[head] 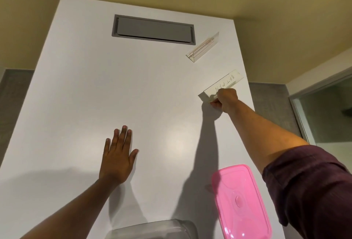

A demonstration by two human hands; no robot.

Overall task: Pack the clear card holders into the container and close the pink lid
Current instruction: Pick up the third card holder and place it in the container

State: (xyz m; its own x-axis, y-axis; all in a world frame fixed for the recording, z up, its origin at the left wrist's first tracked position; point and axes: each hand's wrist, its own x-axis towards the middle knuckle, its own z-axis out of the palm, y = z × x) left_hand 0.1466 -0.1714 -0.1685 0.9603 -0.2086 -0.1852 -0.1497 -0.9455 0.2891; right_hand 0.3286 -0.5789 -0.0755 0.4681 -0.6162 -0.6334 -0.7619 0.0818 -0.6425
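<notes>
On my feed, item one: a long white rectangular table (95,90), running from 6 o'clock up to 12, with a grey rectangular flap panel (153,28) recessed near its far end at 12 o'clock. Item two: the left hand (118,157), at about 7 o'clock from centre, lying palm-down on the table with fingers spread apart and gripping nothing. Item three: the right hand (225,99), at 3 o'clock, arm outstretched from a rolled dark maroon sleeve (308,187), fingers curled shut and pinched on the near end of a clear plastic card holder with a handwritten paper insert (222,85). Item four: a second clear triangular card holder (202,47), empty-looking, resting on the table at 1 o'clock, just beside the flap panel and well apart from the held one. Item five: a pink rounded-rectangle plastic lid (242,202), flat on the table at 5 o'clock. Item six: a clear plastic container (154,228), only its rim showing at 6 o'clock, just beside the lid; I cannot tell what it contains.
</notes>
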